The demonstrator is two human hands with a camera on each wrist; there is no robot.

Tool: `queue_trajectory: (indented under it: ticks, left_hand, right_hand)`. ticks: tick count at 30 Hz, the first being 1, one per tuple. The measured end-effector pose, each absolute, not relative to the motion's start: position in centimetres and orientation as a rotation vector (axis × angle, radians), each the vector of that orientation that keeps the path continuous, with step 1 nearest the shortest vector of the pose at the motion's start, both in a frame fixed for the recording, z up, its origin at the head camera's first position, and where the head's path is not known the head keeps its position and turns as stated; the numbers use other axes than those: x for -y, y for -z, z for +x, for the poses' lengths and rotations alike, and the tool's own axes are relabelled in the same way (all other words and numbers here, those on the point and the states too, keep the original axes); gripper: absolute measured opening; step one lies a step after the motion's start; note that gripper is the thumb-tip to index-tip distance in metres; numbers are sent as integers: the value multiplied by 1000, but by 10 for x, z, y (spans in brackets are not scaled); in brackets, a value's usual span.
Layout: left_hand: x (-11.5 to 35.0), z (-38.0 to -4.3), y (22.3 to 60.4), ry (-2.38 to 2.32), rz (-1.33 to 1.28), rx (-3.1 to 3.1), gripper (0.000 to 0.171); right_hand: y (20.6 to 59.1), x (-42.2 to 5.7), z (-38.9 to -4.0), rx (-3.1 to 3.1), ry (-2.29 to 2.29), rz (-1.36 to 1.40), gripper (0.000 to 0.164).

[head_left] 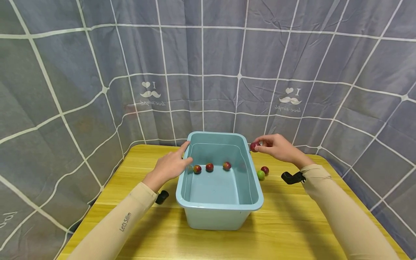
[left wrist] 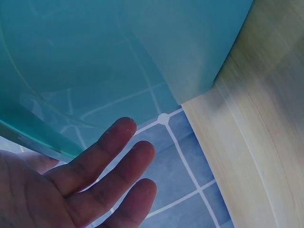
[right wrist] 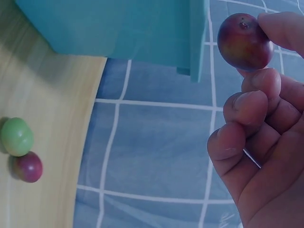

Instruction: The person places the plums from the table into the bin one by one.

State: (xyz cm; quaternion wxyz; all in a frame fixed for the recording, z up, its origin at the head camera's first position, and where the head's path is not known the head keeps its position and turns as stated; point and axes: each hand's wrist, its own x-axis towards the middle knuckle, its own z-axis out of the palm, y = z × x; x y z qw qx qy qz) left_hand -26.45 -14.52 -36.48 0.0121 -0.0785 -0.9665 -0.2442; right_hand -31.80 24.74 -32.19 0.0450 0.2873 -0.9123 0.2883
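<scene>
A light blue plastic bin [head_left: 214, 206] stands on the table, with a red plum [head_left: 209, 167] and two similar red-and-yellow plums [head_left: 226, 166] on its floor. My left hand [head_left: 170, 166] rests at the bin's left rim, thumb over the edge; the left wrist view shows its other fingers [left wrist: 118, 173] extended loosely outside the wall. Between thumb and fingertips, my right hand [head_left: 276, 147] pinches a dark red plum [right wrist: 244, 42], just outside the bin's far right rim. Below that hand, a green plum [head_left: 261, 175] and a purple-red plum [head_left: 264, 170] touch each other on the table.
The yellow wood-grain table [head_left: 292, 209] extends on both sides of the bin. Behind and around it hangs a grey curtain [head_left: 221, 94] with white grid lines. Black camera mounts [head_left: 292, 177] sit at both wrists.
</scene>
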Motion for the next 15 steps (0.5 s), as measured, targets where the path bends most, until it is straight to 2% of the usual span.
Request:
queue_trajectory:
  ticks: [15]
  left_hand:
    - [144, -265, 365, 744, -252, 3008, 75]
  right_hand:
    - [298, -219, -318, 2826, -843, 975, 29]
